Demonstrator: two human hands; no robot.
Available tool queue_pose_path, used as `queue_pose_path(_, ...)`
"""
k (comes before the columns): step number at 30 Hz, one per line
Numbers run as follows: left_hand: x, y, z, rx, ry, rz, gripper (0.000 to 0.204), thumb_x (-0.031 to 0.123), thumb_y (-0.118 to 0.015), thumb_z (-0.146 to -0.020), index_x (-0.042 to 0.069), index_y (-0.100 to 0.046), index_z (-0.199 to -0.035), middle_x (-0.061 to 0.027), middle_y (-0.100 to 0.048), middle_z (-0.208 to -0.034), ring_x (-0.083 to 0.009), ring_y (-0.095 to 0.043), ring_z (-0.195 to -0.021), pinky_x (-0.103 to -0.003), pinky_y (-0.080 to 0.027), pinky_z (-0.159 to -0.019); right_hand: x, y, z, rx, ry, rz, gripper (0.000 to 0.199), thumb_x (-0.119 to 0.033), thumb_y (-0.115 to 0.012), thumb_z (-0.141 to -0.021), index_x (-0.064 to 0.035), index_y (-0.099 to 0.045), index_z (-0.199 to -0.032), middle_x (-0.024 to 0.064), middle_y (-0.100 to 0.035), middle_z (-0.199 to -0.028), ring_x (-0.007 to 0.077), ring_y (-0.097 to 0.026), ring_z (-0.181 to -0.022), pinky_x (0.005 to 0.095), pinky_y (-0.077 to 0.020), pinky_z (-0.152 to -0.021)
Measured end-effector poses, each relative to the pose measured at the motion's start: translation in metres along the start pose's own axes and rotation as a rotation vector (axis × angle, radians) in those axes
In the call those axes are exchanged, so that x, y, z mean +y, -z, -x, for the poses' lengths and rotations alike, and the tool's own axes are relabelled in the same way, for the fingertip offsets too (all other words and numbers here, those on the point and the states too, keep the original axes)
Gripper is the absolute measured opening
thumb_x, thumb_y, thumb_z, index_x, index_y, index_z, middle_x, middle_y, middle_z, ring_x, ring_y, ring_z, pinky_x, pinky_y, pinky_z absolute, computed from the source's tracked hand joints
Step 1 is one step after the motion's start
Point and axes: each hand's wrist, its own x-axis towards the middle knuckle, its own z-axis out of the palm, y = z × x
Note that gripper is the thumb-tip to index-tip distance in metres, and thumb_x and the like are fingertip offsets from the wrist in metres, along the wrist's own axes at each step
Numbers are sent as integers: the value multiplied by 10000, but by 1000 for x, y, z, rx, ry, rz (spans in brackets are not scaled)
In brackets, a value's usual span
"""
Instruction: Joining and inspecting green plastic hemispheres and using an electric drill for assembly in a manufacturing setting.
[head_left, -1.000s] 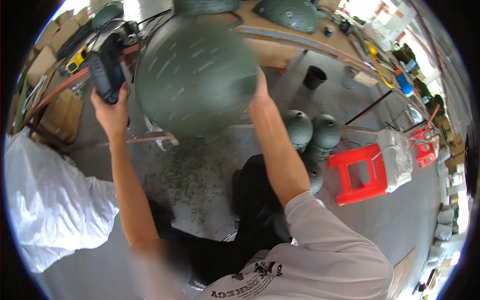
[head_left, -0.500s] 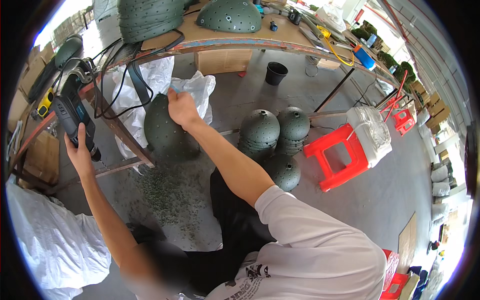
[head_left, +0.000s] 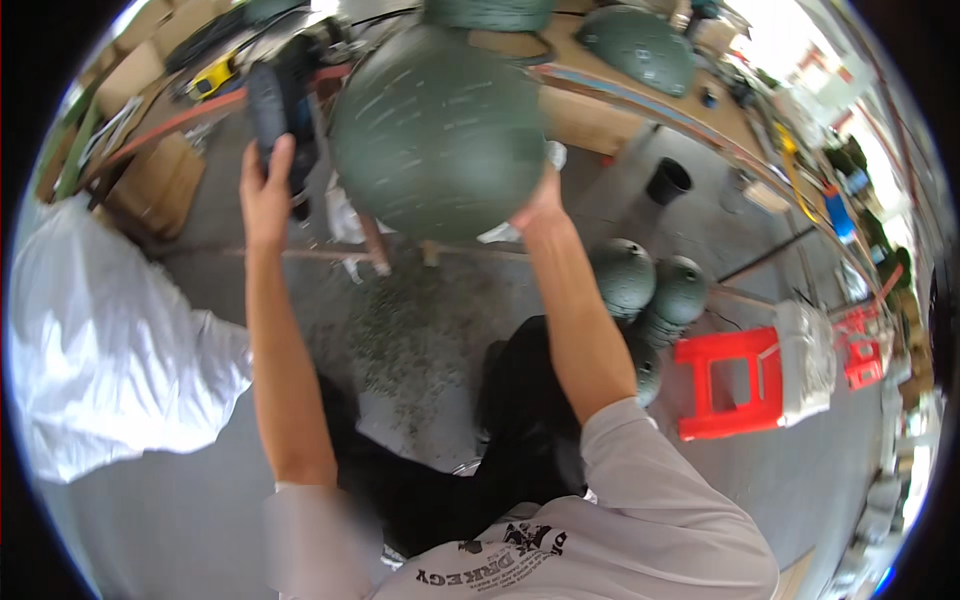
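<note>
My right hand point(head_left: 541, 203) grips the lower right rim of a large dark green dome point(head_left: 435, 135), raised in front of the workbench. Motion smears the small marks across its surface. My left hand point(head_left: 266, 195) is on a dark power drill point(head_left: 278, 105) beside the dome's left side, thumb and fingers against its body, the bit end pointing down. How firmly these fingers wrap round it is partly hidden by the drill and blur.
The workbench point(head_left: 585, 75) carries another green dome point(head_left: 635, 50). Stacked domes point(head_left: 622, 278) stand on the floor near a red stool point(head_left: 730, 385). A black bucket point(head_left: 668, 182) sits under the bench, a white sack point(head_left: 120, 340) at left. Green scraps point(head_left: 400, 335) litter the floor.
My right hand has lifted the dome up from near the floor and now holds it from its right side. My left hand stays at the drill. The whole view has shifted.
</note>
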Motion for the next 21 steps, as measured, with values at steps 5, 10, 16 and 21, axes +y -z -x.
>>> queue_pose_path(5, -10, 11, -3, -39, -97, 27, 527, 334, -721, -912, -31, -548, -1251, -68, -650, -1018, -119, -584, -894, -266, -477, -813, -6, 0, -7, 17, 38, 207, 450, -364, -433, -1034, 20, -605, -1195, 166, -661, -1145, 320, -637, -998, 441, -507, -870)
queue_pose_path(10, -9, -5, -4, -11, -122, 28, 531, 300, -733, -903, -48, -534, -1252, -76, -651, -1020, -121, -582, -888, -268, -482, -804, 12, 24, -28, 330, 112, 937, 500, -385, -489, -1011, 86, -622, -1112, 189, -667, -1071, 283, -629, -947, 416, -491, -808)
queue_pose_path(16, -6, -4, 1, -4, -134, 41, 558, 255, -742, -898, -62, -496, -1285, -77, -647, -1016, -125, -591, -893, -272, -485, -816, -1, 12, -8, -3, 41, 231, 398, -290, -426, -1054, 18, -598, -1238, 141, -655, -1115, 233, -637, -980, 372, -497, -844)
queue_pose_path(21, -10, 3, 1, 25, -178, 104, 512, 246, -726, -910, -42, -509, -1274, -54, -634, -1026, -115, -571, -901, -264, -472, -821, 7, -1, -21, 184, 123, 789, 370, -293, -476, -1036, 1, -592, -1229, 101, -662, -1101, 224, -638, -971, 350, -493, -855)
